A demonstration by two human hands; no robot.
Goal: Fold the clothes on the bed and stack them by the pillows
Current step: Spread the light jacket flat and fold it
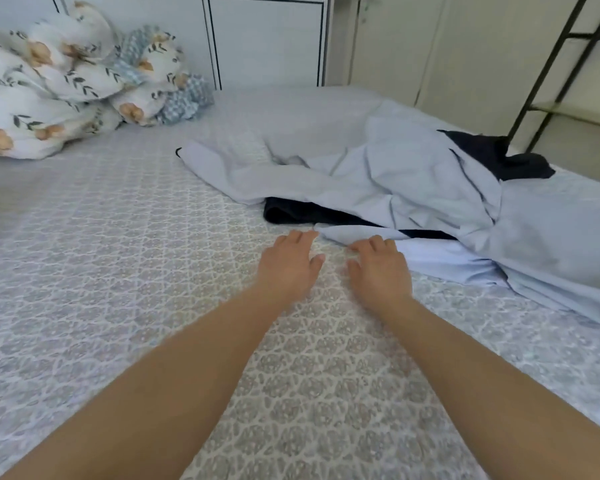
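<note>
A crumpled light-blue garment point(395, 174) lies spread across the right half of the bed point(118, 254). A dark navy garment point(291, 213) pokes out from under it, and more dark cloth point(499, 161) shows behind it at the right. My left hand point(288, 265) hovers with fingers stretched out, its fingertips next to the near hem of the light-blue garment. My right hand point(381, 268) reaches to the same hem with fingers bent at its edge; whether it grips the cloth I cannot tell. Floral pillows point(59, 88) are piled at the far left by the headboard.
The bed carries a grey patterned cover. A white panelled headboard point(267, 39) stands behind it. A black metal rack point(561, 71) rises at the far right beside the bed's edge, against a pale wall.
</note>
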